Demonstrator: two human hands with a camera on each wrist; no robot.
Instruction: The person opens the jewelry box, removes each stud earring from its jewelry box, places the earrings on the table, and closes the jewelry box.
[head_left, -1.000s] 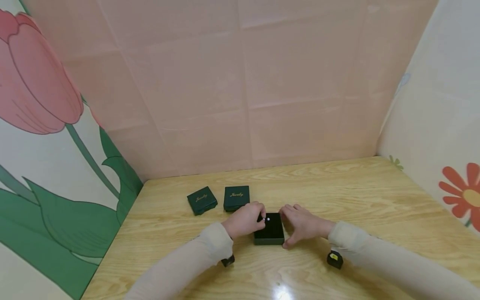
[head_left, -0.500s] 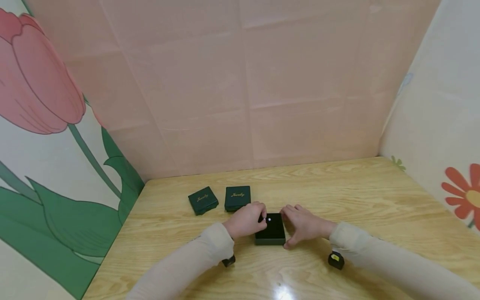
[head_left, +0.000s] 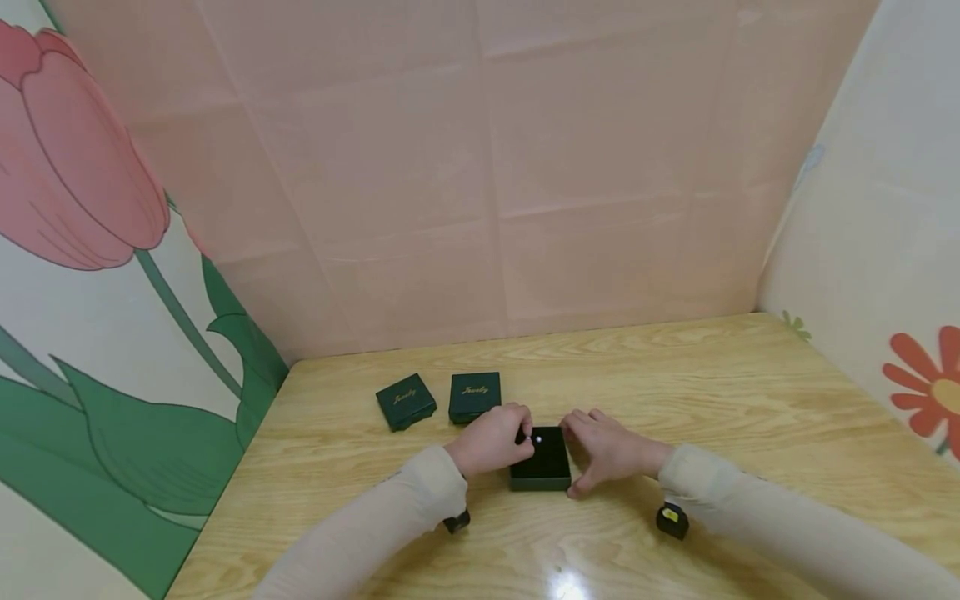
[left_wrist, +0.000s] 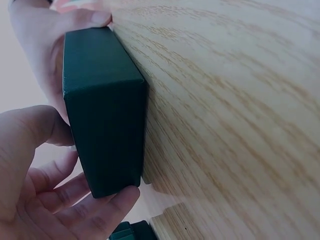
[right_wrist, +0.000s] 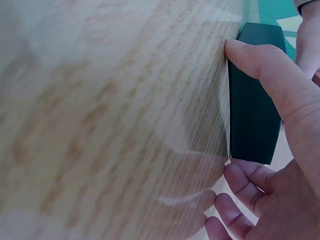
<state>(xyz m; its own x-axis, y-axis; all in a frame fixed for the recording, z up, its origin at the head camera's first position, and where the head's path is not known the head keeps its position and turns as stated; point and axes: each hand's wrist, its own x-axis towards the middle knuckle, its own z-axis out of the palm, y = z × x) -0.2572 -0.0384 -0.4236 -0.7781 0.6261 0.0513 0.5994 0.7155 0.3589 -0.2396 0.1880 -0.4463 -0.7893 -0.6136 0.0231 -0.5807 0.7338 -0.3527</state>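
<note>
A dark green jewelry box (head_left: 541, 482) stands without a lid on the table, its black insert (head_left: 546, 460) facing up. My left hand (head_left: 491, 437) reaches over its left side, thumb and index finger pinching a small pearl-like stud earring (left_wrist: 73, 148) at the insert. Lower fingers of that hand touch the box's far end in the left wrist view. Just right of these fingertips, a second shiny stud (head_left: 538, 439) sits in the insert. My right hand (head_left: 609, 450) holds the box's right side, thumb at the near corner and fingers at the far one.
Two dark green lidded boxes lie behind the left hand: a square one (head_left: 476, 393) with gold lettering, and a turned one (head_left: 406, 402) to its left. The wooden table (head_left: 675, 383) meets a pink backdrop (head_left: 495, 208) at the back and printed sheets on both sides.
</note>
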